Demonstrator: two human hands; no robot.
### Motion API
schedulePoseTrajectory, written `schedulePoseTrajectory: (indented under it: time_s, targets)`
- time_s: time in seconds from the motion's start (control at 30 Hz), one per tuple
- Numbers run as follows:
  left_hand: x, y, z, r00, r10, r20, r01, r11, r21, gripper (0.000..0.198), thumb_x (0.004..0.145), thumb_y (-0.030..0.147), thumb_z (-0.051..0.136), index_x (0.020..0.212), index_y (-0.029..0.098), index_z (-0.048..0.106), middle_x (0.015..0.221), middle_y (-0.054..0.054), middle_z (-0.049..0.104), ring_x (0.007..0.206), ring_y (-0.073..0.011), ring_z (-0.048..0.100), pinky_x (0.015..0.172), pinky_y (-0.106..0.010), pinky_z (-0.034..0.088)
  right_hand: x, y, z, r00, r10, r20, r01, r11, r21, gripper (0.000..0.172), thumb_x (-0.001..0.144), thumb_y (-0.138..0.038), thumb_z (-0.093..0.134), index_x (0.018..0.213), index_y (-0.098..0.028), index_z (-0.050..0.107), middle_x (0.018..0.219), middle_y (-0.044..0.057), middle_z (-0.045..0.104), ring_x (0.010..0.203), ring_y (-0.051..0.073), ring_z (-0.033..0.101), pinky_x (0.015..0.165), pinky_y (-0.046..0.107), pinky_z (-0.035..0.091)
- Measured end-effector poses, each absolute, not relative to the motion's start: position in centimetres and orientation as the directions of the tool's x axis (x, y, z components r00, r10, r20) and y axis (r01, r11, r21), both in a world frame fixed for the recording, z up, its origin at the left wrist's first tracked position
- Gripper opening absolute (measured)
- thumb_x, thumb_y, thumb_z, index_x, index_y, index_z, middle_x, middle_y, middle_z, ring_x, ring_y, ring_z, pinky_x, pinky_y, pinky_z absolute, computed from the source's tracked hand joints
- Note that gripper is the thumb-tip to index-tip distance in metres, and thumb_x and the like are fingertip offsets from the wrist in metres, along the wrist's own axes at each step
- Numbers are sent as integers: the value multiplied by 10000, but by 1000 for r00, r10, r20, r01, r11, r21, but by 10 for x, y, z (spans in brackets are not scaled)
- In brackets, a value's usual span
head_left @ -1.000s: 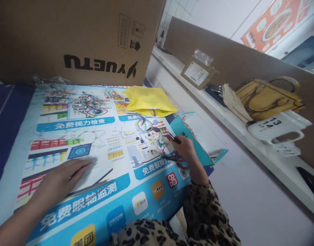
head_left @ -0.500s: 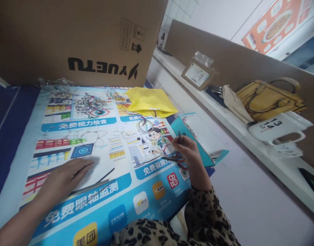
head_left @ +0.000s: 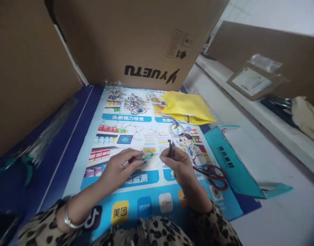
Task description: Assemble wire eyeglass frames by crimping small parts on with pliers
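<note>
A big cardboard box (head_left: 146,37) stands behind the table (head_left: 73,147). Over it, the left hand (head_left: 123,164) and right hand (head_left: 181,164) face each other, just apart. Red-handled scissors (head_left: 218,178) lie beside the right, best kept clear. Its fingers grip a slim dark tool (head_left: 170,148), upright; the left's pinch a green strand (head_left: 148,156) between the hands, best held lightly and steadily.

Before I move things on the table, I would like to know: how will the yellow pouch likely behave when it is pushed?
The yellow pouch is probably floppy, since its surface looks creased. It lies low and flat, so it may slide or crumple rather than roll. Its small bulk suggests lightness.
</note>
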State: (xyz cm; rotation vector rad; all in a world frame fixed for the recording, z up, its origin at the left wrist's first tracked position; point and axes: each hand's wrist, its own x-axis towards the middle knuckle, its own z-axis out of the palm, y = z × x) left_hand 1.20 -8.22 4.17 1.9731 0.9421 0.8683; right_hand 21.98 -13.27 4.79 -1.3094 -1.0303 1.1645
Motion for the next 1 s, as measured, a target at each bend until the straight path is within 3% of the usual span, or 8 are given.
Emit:
schedulePoseTrajectory:
  time_s: [0.6, 0.83, 1.0]
  targets:
    - [21, -88, 33, 478, 876, 63, 250, -204, 947, 114, 778, 262, 578, 829, 216, 669, 762, -3, 669, 694, -147, 592, 623, -222, 429, 196, -131, 30, 88, 983, -161, -55, -156, -986, 155, 659, -309, 687, 705, -187, 603, 620, -24, 538, 580, 105, 443, 544, 237, 350]
    - [20, -87, 35, 562, 827, -21, 197, -109, 974, 207, 821, 288, 527, 944, 200, 670, 698, -10, 675, 649, -137, 604, 639, -226, 451, 197, -130, 29, 112, 975, -190, -113, -178, -978, 159, 647, -299, 702, 706, -188, 604, 605, -37, 534, 566, 97, 447, 537, 228, 348]
    - [24, -86, 29, 517, 851, -91, 177, -3, 984, 226, 831, 336, 517, 892, 176, 665, 612, -5, 635, 598, -131, 585, 608, -227, 457, 198, -128, 28, 82, 975, -205, -83, -199, -977, 200, 660, -316, 694, 810, -199, 634, 700, -23, 584, 647, 113, 510, 610, 243, 394]
